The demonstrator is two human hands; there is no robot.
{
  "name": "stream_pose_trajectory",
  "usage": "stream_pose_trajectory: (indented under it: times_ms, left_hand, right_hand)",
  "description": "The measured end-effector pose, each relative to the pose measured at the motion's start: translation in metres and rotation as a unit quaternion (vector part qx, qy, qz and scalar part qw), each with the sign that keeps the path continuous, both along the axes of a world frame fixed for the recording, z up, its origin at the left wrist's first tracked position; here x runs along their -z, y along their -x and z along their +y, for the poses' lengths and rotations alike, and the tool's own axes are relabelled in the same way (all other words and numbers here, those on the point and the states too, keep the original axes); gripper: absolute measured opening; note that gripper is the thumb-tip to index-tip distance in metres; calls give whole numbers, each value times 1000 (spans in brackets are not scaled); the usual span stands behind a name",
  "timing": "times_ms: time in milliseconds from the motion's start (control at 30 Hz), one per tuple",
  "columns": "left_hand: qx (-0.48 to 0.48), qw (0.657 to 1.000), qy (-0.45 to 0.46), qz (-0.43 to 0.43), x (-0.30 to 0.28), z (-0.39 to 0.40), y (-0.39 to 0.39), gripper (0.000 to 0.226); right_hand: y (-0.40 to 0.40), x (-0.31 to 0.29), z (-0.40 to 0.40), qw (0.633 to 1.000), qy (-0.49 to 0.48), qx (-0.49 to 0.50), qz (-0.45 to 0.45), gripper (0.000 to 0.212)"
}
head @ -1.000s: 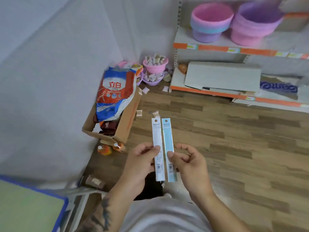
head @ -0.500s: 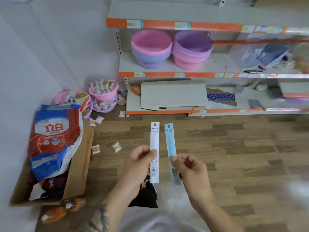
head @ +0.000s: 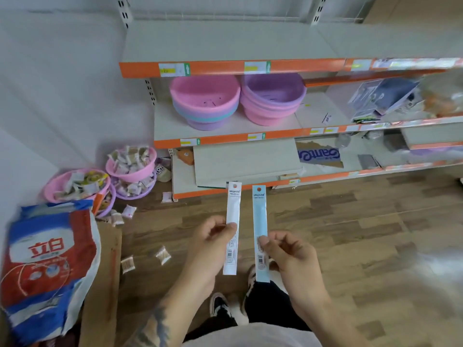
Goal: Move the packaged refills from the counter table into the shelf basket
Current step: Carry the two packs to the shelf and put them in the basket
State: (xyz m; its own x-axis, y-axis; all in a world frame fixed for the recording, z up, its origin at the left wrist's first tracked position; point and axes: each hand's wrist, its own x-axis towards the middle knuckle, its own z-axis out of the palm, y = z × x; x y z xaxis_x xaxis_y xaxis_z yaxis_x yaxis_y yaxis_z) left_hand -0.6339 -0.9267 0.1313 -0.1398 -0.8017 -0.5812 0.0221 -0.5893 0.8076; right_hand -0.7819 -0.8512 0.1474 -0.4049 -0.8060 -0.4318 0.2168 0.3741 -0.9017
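My left hand (head: 213,242) pinches a long white refill pack (head: 232,211) near its middle, held upright. My right hand (head: 288,254) pinches a light blue refill pack (head: 259,214) the same way, a little to the right. The two packs stand side by side, apart, above the wooden floor. On the middle shelf ahead sit a stack of pink baskets (head: 204,96) and, to its right, a stack of purple and pink baskets (head: 273,93). The counter table is out of view.
A cardboard box (head: 105,271) with a red, white and blue bag (head: 47,259) stands at the left. Pink bowls (head: 130,169) of small sachets sit on the floor by the wall, with loose sachets scattered nearby. The orange-edged shelving (head: 225,68) runs across the back.
The view has swung up and towards the shelves, which now fill the top of the frame. My hands have drawn the two packs slightly apart and still hold them.
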Motion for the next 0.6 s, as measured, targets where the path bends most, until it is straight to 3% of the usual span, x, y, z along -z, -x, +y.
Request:
stream_pose_trajectory:
  times_ms: [233,500,600]
  left_hand:
    - [-37,999,22,21,-12,-59,14,4]
    - [-7,987,163,4,-68,-172,49,8]
    - [-19,975,223,-12,-103,-225,66,9]
  right_hand:
    - [15,2,-75,999,10,-31,15,8]
    - [47,-49,-215,988,145,-49,11,3]
    - [65,-86,-274,977,209,-43,19,11]
